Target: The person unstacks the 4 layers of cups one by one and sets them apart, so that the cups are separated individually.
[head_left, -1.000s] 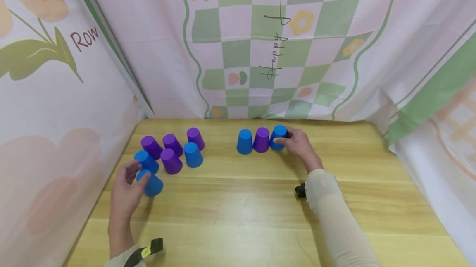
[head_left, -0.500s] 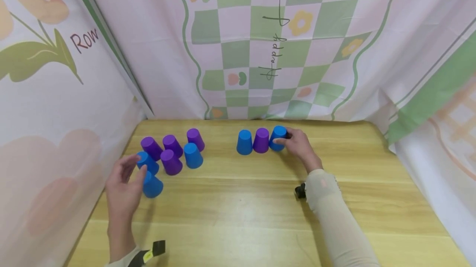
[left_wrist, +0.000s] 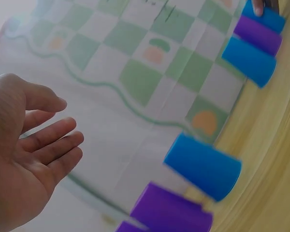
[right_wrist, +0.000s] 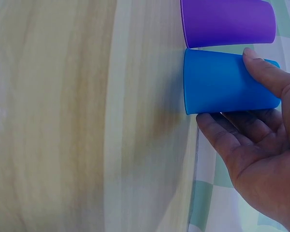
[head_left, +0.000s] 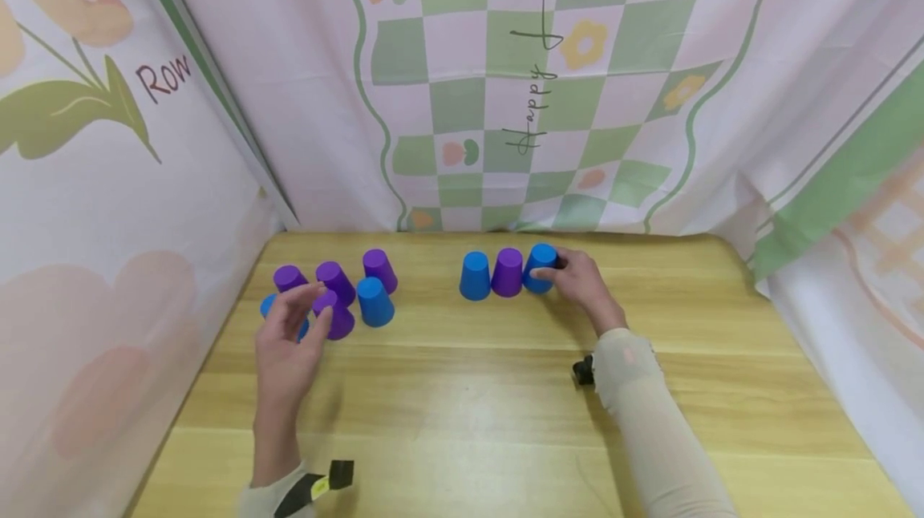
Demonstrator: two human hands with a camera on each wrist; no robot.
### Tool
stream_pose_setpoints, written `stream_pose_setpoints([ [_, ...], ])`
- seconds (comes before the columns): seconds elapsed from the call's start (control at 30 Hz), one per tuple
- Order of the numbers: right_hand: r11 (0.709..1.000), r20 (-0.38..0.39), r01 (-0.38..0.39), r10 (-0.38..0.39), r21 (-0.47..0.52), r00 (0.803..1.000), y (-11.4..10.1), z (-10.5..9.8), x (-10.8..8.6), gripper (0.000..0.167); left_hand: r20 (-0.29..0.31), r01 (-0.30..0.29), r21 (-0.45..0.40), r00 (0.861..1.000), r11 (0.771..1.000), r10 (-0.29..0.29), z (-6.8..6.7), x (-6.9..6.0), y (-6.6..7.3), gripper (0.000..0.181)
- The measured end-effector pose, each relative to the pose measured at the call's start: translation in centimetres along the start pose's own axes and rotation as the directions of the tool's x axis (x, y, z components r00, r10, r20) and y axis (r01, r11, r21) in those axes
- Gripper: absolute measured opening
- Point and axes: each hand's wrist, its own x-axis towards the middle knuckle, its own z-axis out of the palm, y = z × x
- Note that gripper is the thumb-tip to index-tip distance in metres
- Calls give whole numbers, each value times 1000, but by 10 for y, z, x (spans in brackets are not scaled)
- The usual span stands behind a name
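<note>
My right hand (head_left: 581, 281) (right_wrist: 266, 154) grips an upside-down blue cup (head_left: 540, 265) (right_wrist: 222, 82), thumb on one side and fingers on the other. This cup ends a row with a purple cup (head_left: 508, 273) (right_wrist: 227, 23) and another blue cup (head_left: 475, 276). My left hand (head_left: 289, 358) (left_wrist: 29, 154), fingers loosely bent and nothing held, hovers at the left cup group, before a purple cup (head_left: 341, 322). It partly covers a blue cup (head_left: 268, 305) and a purple one (head_left: 289, 276). The group's nearest blue cup is not visible in the head view.
Two purple cups (head_left: 335, 281) (head_left: 378, 269) and a blue cup (head_left: 375, 303) stand at the right of the left group. Patterned cloth (head_left: 520, 101) hangs behind the wooden table (head_left: 462, 422), and another cloth (head_left: 144, 205) hangs along its left side.
My left hand has moved away from the front-left blue cups, first slightly left, then right across the group, covering the nearest blue cup's spot. My right hand stays on its cup.
</note>
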Motion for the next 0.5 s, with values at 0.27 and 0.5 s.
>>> stream_pose_setpoints([
  [0.27,1000,5,-9,9,17,1000,0,0,0,62,116,72,-27,991,997,-69,36,-1,-5,34],
  [0.5,1000,-3,-8,8,25,1000,0,-1,-1,64,177,71,-16,982,997,-67,69,-2,-11,39],
])
